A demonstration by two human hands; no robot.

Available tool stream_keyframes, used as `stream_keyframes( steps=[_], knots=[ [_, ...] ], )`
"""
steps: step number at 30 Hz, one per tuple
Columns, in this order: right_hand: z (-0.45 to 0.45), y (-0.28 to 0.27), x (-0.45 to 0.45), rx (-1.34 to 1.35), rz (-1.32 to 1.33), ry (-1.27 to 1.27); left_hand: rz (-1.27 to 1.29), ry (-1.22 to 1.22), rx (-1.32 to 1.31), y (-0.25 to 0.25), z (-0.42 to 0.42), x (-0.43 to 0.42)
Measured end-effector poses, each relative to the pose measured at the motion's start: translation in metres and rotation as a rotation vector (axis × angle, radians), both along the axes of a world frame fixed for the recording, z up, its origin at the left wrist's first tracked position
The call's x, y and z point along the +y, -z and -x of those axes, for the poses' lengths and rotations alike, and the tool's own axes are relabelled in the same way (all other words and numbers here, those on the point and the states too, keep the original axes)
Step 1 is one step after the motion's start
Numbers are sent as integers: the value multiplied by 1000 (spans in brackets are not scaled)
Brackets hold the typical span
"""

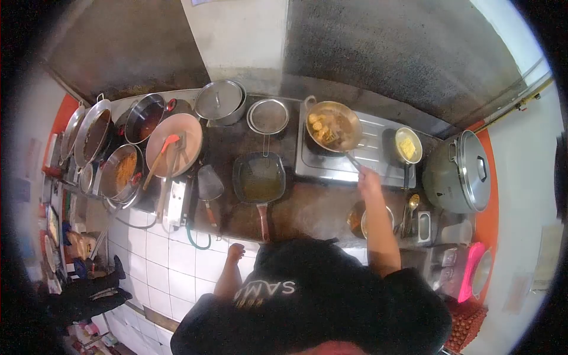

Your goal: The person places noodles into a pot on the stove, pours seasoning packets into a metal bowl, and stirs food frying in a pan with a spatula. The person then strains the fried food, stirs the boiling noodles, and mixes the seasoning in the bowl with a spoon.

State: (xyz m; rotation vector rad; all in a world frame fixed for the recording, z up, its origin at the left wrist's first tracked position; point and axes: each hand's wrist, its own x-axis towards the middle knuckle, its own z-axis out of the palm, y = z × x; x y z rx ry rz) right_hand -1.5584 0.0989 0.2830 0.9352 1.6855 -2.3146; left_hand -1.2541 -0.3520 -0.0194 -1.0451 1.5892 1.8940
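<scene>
My right hand (370, 180) is closed round the long handle of a wok (359, 127) on the steel stove (307, 168). Yellow chunks and brown liquid (332, 133) lie in the wok. My left hand (235, 252) hangs low by the counter's front edge, fingers curled, with no object visible in it. Nearest to that hand are a square pan (260, 177) with a brown handle and a flat scoop-like tool (210, 183). Right of the wok, a small frying pan (415, 141) holds a yellow piece of food (407, 147). Beneath my right forearm is a partly hidden bowl (386, 222).
A big lidded pot (452, 177) stands at the right. Strainers (268, 116) and a lidded pot (220, 102) sit at the back. Leftward are a wide pan (192, 127) with utensils and several food-filled pans (121, 171). Another person's dark-clothed legs (89, 296) show lower left.
</scene>
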Motion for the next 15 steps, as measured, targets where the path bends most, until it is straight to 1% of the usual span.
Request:
stream_keyframes(
  steps=[4,6,7,9,10,11,12,13,14,15],
  knots=[
    [-6,-10,-2,6,-48,3,51,45,-92,-19,0,5],
    [-9,-17,-5,46,-95,17,81,56,-211,-24,0,8],
    [-10,-21,-6,45,-95,18,81,58,-212,-27,-1,8],
    [-11,-28,-8,72,-200,-19,-21,25,-169,-19,-9,5],
    [-10,-26,-8,73,-200,-19,-22,25,-169,-15,-10,2],
    [-7,-24,-8,104,-339,-38,-111,-13,-175,4,-13,-4],
    [-4,-20,-8,136,-478,-58,-200,-52,-181,5,-11,-5],
    [-1,-16,-8,137,-478,-59,-200,-53,-180,6,-12,-4],
    [3,-10,-8,250,-714,-64,-144,-40,-148,-10,-7,2],
    [6,-10,-9,363,-950,-67,-88,-28,-116,-10,-7,4]
  ],
)
